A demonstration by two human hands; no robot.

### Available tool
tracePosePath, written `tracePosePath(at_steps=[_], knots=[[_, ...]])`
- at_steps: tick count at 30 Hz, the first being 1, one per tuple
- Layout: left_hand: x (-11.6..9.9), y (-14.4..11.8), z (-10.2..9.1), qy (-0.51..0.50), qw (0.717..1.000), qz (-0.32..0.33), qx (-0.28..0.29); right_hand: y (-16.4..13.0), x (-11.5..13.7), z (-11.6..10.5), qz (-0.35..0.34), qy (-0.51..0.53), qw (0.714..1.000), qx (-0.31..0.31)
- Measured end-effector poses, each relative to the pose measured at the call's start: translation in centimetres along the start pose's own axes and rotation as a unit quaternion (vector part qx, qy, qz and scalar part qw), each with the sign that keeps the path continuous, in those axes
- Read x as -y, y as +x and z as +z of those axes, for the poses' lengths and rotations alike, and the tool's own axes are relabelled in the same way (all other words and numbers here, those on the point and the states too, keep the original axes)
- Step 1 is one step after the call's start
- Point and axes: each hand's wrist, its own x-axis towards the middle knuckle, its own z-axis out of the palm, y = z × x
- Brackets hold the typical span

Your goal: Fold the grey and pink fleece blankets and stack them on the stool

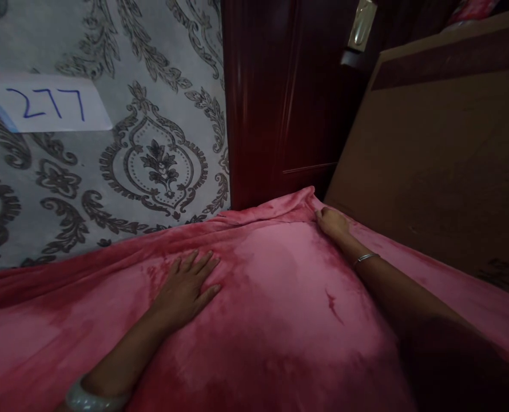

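A pink plush sheet [275, 269] with darker red patches spreads over a bed-like surface, its far edge bunched into folds along the wall. My left hand [186, 289] lies flat on it, fingers spread, holding nothing; a pale bangle circles that wrist. At the far corner my right hand [334, 223] is closed on the sheet's edge, where the fabric is pulled up into a small peak. A thin silver bracelet is on the right wrist. What lies beneath the sheet is hidden.
Patterned grey wallpaper [160, 166] rises behind on the left, bearing a white paper [61, 106] marked 277. A dark red door [280, 103] with a metal handle plate [361, 26] stands beyond the corner. A large cardboard sheet or box [443, 143] borders the right side.
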Motion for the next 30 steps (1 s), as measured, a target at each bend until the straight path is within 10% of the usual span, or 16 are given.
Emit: tracePosePath(at_steps=[7,12,23,30], knots=[[-0.6,0.1,-0.7,-0.006,0.999,-0.016,0.028,2.6,0.8,0.6,0.014,0.122,0.992,0.036],[-0.5,0.0,-0.6,-0.004,0.999,-0.019,0.026,4.8,2.0,0.4,-0.106,0.199,0.974,0.023],[0.0,0.1,-0.2,-0.003,1.000,0.002,0.009,1.4,0.8,4.4,-0.218,0.053,0.970,0.090],[-0.7,0.0,-0.8,-0.006,1.000,-0.014,0.019,4.0,0.2,3.6,-0.139,-0.060,0.977,0.152]])
